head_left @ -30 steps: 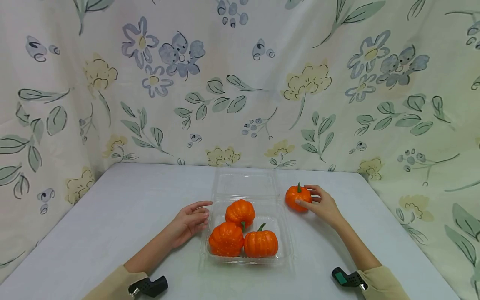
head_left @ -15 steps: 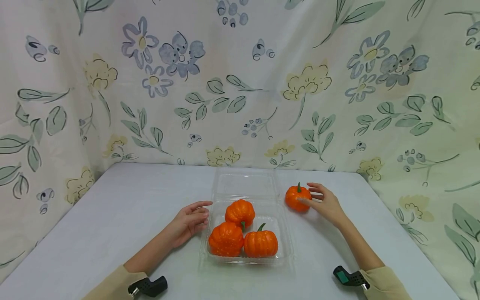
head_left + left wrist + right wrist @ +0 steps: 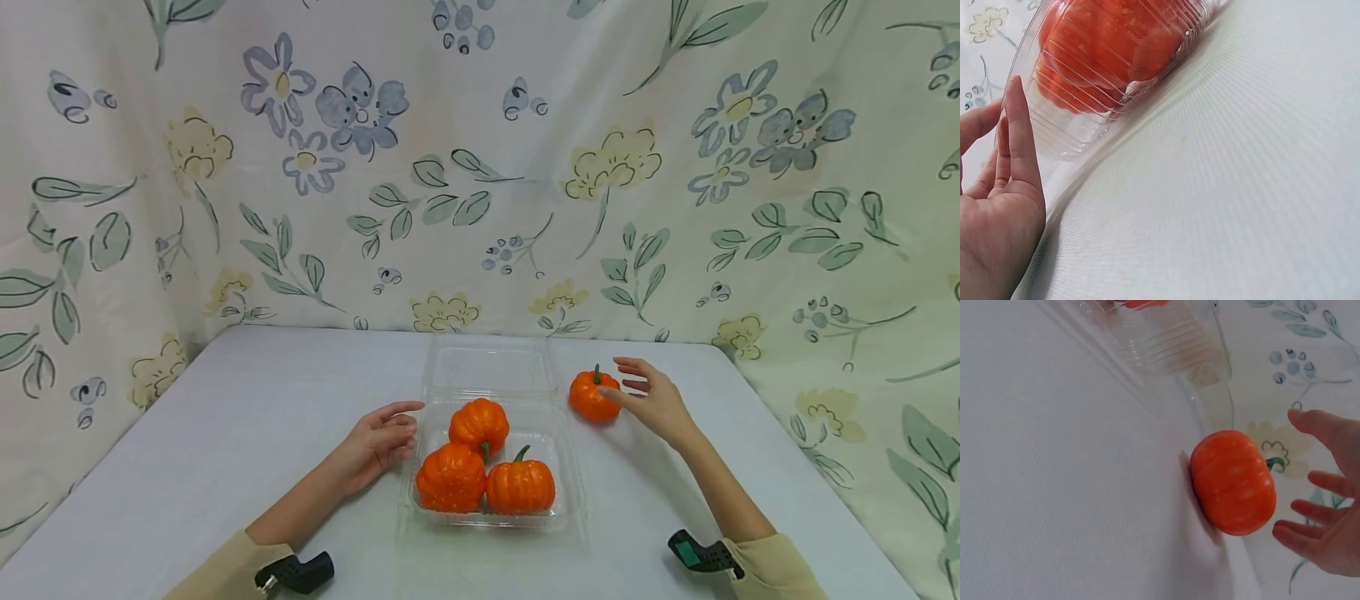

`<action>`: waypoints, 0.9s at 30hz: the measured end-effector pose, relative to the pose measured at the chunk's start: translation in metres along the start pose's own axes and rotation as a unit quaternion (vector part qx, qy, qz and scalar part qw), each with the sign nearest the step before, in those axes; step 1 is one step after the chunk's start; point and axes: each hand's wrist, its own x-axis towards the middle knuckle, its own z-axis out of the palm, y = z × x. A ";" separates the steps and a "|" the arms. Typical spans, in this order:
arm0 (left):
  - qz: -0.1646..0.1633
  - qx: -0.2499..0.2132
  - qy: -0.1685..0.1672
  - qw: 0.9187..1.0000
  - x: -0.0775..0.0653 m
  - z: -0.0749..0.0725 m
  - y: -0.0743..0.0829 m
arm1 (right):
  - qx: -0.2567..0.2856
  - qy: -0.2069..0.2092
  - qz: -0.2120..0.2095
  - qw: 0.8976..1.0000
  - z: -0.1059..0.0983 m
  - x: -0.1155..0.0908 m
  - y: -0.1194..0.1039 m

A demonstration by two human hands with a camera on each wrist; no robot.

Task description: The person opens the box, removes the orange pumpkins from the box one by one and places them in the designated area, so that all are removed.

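Note:
Three orange toy pumpkins sit in a clear plastic clamshell box, one pumpkin behind two others. My left hand is at the box's left side, fingertips right at the rim; in the left wrist view its fingers are nearly straight along the clear wall. A separate pumpkin with a green stem stands upright on the table, right of the box. Beside it is my right hand, fingers spread and relaxed. In the right wrist view a gap shows between those fingers and the pumpkin.
The box's clear lid lies folded back behind it. All stands on a white-covered table. A floral curtain hangs behind the table and along its sides. Each sleeve carries a small black device.
My right hand has let go of the separate pumpkin and drawn back slightly to the right, its fingers opening. That pumpkin stays in place. My left hand has not moved.

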 end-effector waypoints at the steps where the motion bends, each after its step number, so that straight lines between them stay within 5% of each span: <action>1: 0.000 0.000 0.000 1.000 0.000 0.000 0.000 | -0.001 0.004 -0.001 1.000 0.000 -0.001 -0.002; 14: 0.000 0.000 -0.002 1.000 -0.001 0.002 0.002 | -0.009 0.028 -0.032 0.999 -0.006 -0.011 -0.031; 27: 0.007 0.008 -0.010 1.000 -0.001 0.001 0.003 | 0.029 -0.061 -0.081 0.994 0.003 -0.030 -0.062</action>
